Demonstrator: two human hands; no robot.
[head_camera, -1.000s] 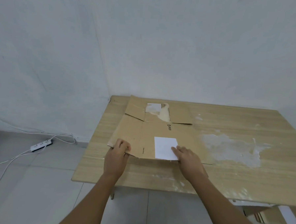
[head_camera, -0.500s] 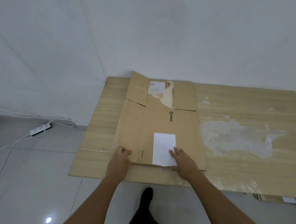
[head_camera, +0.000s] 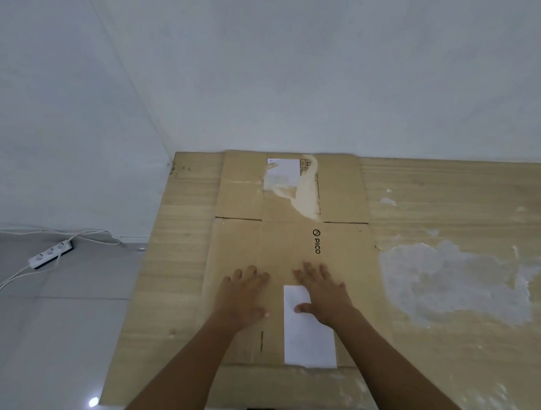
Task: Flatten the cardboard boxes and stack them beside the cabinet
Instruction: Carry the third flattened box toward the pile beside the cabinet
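Your table (head_camera: 451,198) has bare wood from 1 to 4 o'clock. The flattened box (head_camera: 292,237) lies on its left half, its far flaps at 12 o'clock reaching the back edge. Your left hand (head_camera: 242,292) and right hand (head_camera: 324,294) press flat on the box, fingers spread. Your right thumb touches the label (head_camera: 309,338).

Blocked along the table's (head_camera: 451,198) far edge by the wall (head_camera: 300,81); open over its right half, beyond the flattened box (head_camera: 239,244)

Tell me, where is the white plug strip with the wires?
In the head view, the white plug strip lies on the grey floor at the far left, near the wall, left of the wooden table that holds the flattened cardboard box.
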